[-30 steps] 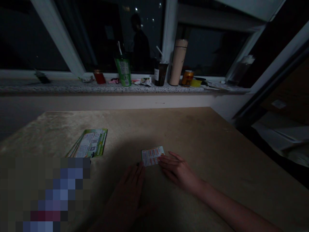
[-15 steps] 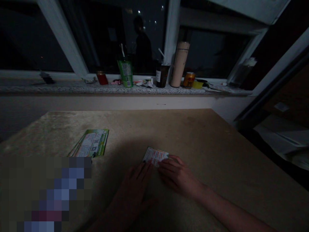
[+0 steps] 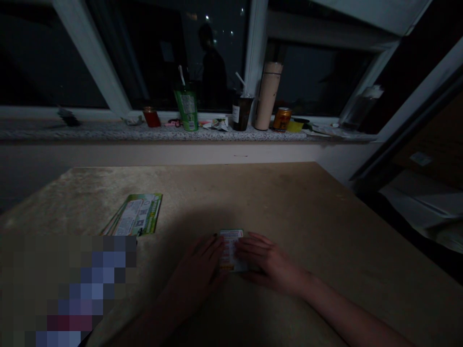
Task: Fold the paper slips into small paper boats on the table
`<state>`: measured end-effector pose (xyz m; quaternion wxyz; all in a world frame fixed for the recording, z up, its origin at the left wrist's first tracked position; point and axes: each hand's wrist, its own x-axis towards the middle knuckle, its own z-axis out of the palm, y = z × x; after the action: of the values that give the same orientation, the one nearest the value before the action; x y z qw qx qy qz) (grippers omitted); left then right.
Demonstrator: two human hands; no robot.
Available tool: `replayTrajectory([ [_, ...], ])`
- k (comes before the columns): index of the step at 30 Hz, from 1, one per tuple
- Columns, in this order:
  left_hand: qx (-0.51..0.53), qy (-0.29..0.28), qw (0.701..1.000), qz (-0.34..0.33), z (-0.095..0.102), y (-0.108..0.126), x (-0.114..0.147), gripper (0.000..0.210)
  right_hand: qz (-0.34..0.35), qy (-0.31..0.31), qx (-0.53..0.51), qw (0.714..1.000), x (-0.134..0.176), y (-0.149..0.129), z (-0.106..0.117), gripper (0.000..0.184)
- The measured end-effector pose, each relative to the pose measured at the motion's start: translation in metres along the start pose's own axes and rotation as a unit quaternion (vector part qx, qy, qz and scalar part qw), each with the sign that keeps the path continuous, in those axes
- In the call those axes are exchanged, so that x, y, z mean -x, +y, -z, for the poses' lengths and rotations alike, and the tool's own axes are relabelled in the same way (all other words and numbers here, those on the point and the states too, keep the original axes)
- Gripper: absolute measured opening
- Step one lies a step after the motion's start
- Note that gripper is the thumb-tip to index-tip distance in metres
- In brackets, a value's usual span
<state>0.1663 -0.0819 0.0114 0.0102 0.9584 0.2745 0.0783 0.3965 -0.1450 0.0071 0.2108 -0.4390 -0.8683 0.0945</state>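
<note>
A small printed card (image 3: pixel 231 246) lies close to the table top in front of me, its short edge facing the window. My left hand (image 3: pixel 206 258) holds it along the left edge, the thumb low by the near corner. On the opposite edge, my right hand (image 3: pixel 262 255) has its fingers over the print and its thumb tucked by the near right corner. Both hands are closed on the card, which is partly covered by the fingers. To the left, a fanned stack of green and white printed cards (image 3: pixel 139 212) rests on the table.
Behind the wooden table (image 3: pixel 231 188) runs a speckled windowsill (image 3: pixel 217 136). On it stand a green cup (image 3: pixel 188 111), a dark cup with a straw (image 3: pixel 241 113), a tall pink flask (image 3: pixel 268 96), an orange can (image 3: pixel 282 119) and a red jar (image 3: pixel 152 117). A pixelated patch hides the lower left.
The card has turned from a slanted, wide position to upright and come slightly nearer to me. My right hand has shifted a little along with it; the stack has stayed put.
</note>
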Motion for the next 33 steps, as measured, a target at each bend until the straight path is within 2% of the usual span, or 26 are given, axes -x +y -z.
replayTrajectory([
  [7,0.024,0.011,0.999,-0.035,-0.005,-0.008,-0.004,0.034,-0.014,-0.013,-0.004,1.000,0.000,0.003,0.004,0.039],
  [12,0.024,0.014,0.999,-0.046,0.000,-0.005,-0.009,0.031,-0.028,-0.005,0.008,1.000,-0.001,0.000,0.000,0.046],
  [22,0.019,0.025,0.999,-0.040,-0.002,-0.005,-0.012,0.028,-0.026,0.023,0.050,0.998,-0.003,0.000,-0.011,0.029],
  [29,0.076,0.004,0.997,-0.023,0.007,-0.001,-0.008,0.023,-0.040,0.050,-0.015,0.998,-0.005,0.002,-0.004,0.021],
  [33,0.127,0.008,0.992,0.003,0.006,0.001,-0.008,0.018,-0.048,0.063,-0.052,0.995,-0.006,0.000,-0.001,0.022],
])
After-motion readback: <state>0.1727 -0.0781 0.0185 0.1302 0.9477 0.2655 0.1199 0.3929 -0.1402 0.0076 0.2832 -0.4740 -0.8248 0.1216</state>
